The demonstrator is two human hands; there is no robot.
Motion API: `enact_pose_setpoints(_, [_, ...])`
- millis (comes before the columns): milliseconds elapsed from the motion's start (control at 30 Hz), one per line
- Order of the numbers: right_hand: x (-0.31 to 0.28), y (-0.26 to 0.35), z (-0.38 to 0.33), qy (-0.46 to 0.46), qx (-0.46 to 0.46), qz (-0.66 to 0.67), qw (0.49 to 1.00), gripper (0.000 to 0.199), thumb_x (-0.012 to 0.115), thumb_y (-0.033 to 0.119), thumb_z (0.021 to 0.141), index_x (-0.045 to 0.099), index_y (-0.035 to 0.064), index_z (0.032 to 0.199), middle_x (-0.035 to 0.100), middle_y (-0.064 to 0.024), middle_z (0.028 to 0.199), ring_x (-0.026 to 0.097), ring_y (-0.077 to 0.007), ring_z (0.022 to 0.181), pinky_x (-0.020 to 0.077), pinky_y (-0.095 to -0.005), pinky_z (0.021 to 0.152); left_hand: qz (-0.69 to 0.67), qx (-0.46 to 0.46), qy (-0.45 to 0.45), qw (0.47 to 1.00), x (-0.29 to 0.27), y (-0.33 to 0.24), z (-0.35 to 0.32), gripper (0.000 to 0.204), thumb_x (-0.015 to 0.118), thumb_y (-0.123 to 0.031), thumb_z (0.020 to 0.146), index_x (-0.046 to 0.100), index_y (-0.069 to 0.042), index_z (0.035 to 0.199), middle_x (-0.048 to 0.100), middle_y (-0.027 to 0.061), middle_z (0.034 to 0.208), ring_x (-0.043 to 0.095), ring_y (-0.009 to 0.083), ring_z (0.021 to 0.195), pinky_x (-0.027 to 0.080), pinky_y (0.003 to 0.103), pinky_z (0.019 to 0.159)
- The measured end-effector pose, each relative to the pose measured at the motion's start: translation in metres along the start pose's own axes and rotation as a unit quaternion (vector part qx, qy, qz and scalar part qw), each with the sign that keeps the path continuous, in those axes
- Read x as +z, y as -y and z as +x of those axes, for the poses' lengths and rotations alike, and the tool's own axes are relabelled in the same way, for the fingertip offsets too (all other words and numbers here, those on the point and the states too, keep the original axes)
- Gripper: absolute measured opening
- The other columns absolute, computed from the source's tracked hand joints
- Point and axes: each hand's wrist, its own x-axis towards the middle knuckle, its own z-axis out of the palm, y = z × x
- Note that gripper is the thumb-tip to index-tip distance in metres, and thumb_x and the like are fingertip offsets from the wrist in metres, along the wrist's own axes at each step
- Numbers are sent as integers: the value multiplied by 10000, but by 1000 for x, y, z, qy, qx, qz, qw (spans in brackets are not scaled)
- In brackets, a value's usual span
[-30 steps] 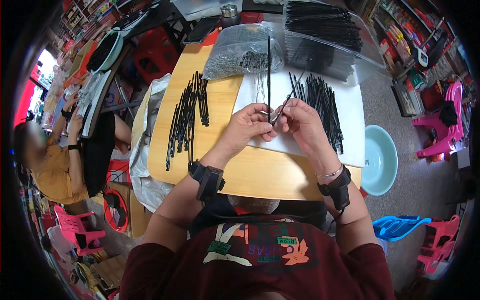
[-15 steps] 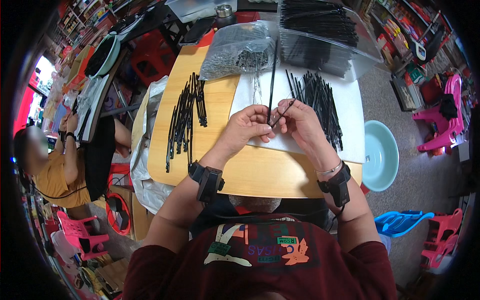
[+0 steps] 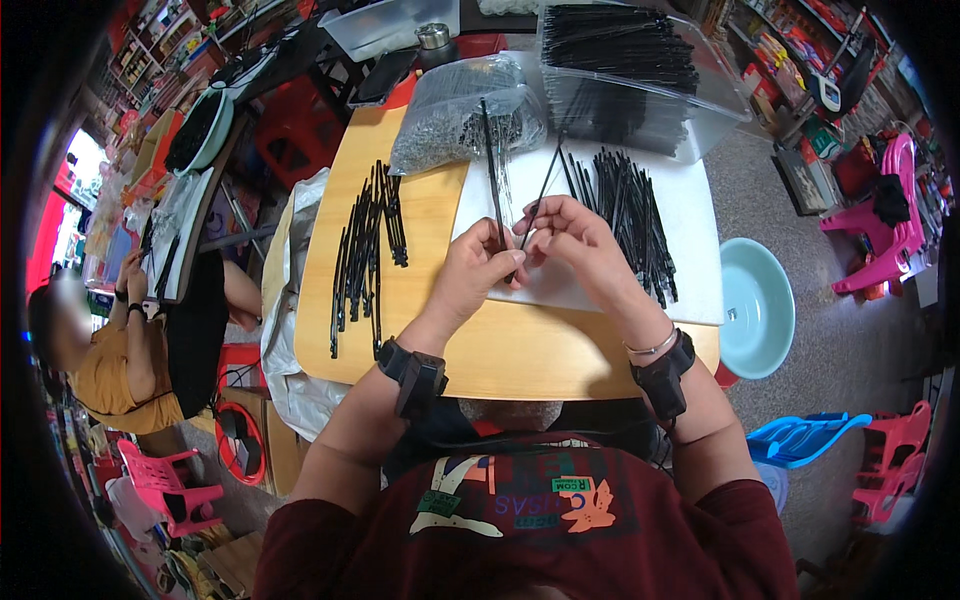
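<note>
My left hand pinches a long thin black stick, which stands up and leans slightly left. In my right hand a second, thinner black strip slants up and to the right. The lower ends of both meet between my fingertips, and the exact contact is too small to make out. Right of my right hand lies a dense bundle of black sticks on a white board. Another loose group of black sticks is spread on the wooden table at the left.
A clear bag of thin metal pieces and a clear bin full of black sticks stand at the far side. A pale blue basin sits right of the table. At the left, another person works at a separate table.
Both hands have shifted slightly left. The stick in my left hand has tipped leftward, and the strip in my right hand now points farther up. The view has shifted a little.
</note>
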Motion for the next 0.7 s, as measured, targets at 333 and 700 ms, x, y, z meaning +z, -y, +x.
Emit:
enact_pose_setpoints(333, [1, -8, -2, -9, -11, -90, 996, 133, 536, 87, 892, 549, -9, 983, 569, -21, 766, 542, -86, 648, 458, -224, 618, 26, 54, -60, 996, 3, -1, -2, 84, 637, -87, 852, 569, -44, 876, 537, -46, 744, 469, 29, 647, 379, 167, 581])
enact_pose_setpoints(700, [4, -2, -3, -44, -6, -118, 992, 174, 502, 88, 901, 569, -20, 1020, 552, -7, 727, 526, -77, 640, 446, -217, 602, 81, 61, -68, 993, 1, 6, 2, 159, 646, -90, 843, 619, -21, 983, 583, -41, 821, 500, 30, 743, 406, 174, 674])
